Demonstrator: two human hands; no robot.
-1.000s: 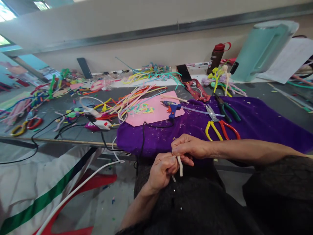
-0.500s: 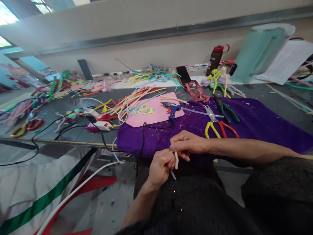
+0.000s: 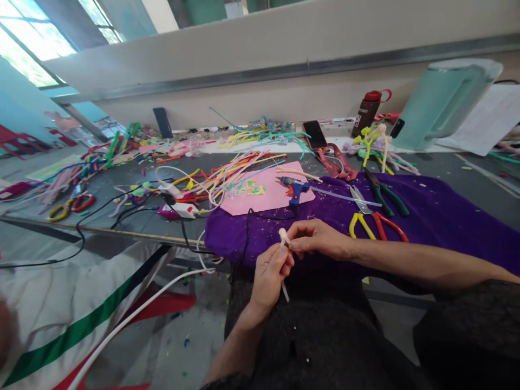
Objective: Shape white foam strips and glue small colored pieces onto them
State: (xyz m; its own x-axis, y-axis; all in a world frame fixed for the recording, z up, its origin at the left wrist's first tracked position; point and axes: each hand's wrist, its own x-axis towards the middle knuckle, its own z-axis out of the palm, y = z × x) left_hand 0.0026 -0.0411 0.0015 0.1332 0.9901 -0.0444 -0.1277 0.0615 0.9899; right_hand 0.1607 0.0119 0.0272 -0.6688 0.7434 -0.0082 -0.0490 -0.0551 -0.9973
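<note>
A cream pipe cleaner (image 3: pixel 283 234) stands up between my hands, its top curled into a small knob and its pale tail hanging below my left fist. My left hand (image 3: pixel 266 273) is closed around its stem. With thumb and fingertips, my right hand (image 3: pixel 323 239) pinches it just under the curled top. Both hands are over the front edge of a purple cloth (image 3: pixel 264 232). Behind them a blue glue gun (image 3: pixel 298 190) lies partly on a pink sheet (image 3: pixel 244 205) strewn with short coloured snippets.
Right of the glue gun lie yellow-and-red-handled scissors (image 3: pixel 377 223) and green-handled pliers (image 3: pixel 392 201). Farther back are a phone (image 3: pixel 314 134), a dark bottle (image 3: pixel 366 114) and a teal jug (image 3: pixel 442 108). A power strip (image 3: pixel 179 210) with trailing cords sits left, near loose pipe cleaners (image 3: pixel 239 162).
The pipe cleaner's bent end, which hung down beside my left fist, now sticks up as a curled top. My right hand has shifted from over the left hand to its right side.
</note>
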